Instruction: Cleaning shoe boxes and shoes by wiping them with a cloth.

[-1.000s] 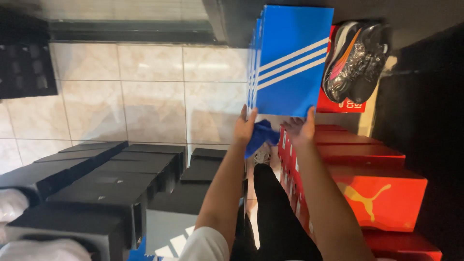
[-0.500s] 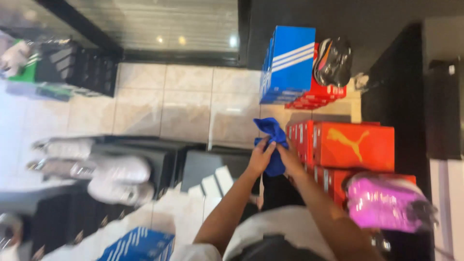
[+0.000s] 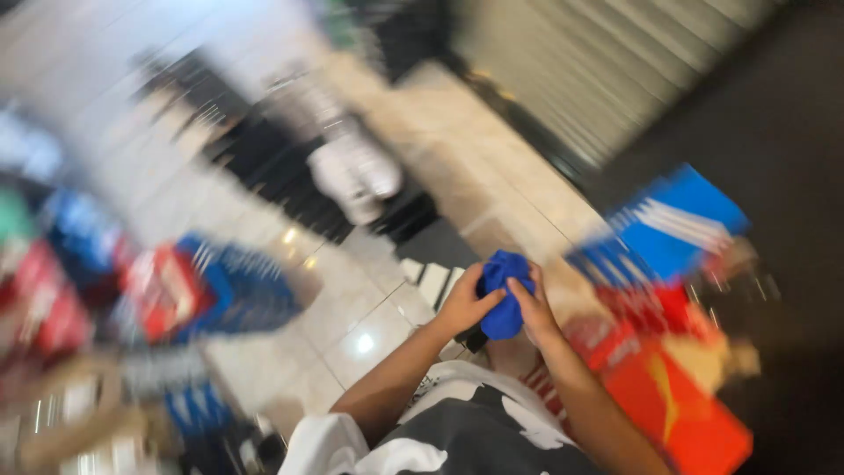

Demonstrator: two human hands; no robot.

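Both of my hands are raised in front of me around a bunched blue cloth point(image 3: 505, 297). My left hand point(image 3: 464, 304) grips its left side and my right hand point(image 3: 534, 310) grips its right side. Behind the hands, at the right, stand blue shoe boxes with white stripes point(image 3: 673, 229) on top of red and orange shoe boxes point(image 3: 681, 396). The whole view is strongly blurred by motion.
The tiled floor point(image 3: 369, 325) runs through the middle. White shoes point(image 3: 356, 171) sit on black boxes further back. Red and blue boxes point(image 3: 189, 295) lie at the left. A dark wall fills the right side and a ribbed shutter point(image 3: 615, 62) the top.
My hands left the blue striped box on the stack and came together on the blue cloth. The view swung left and tilted, so the box stack now sits at the right.
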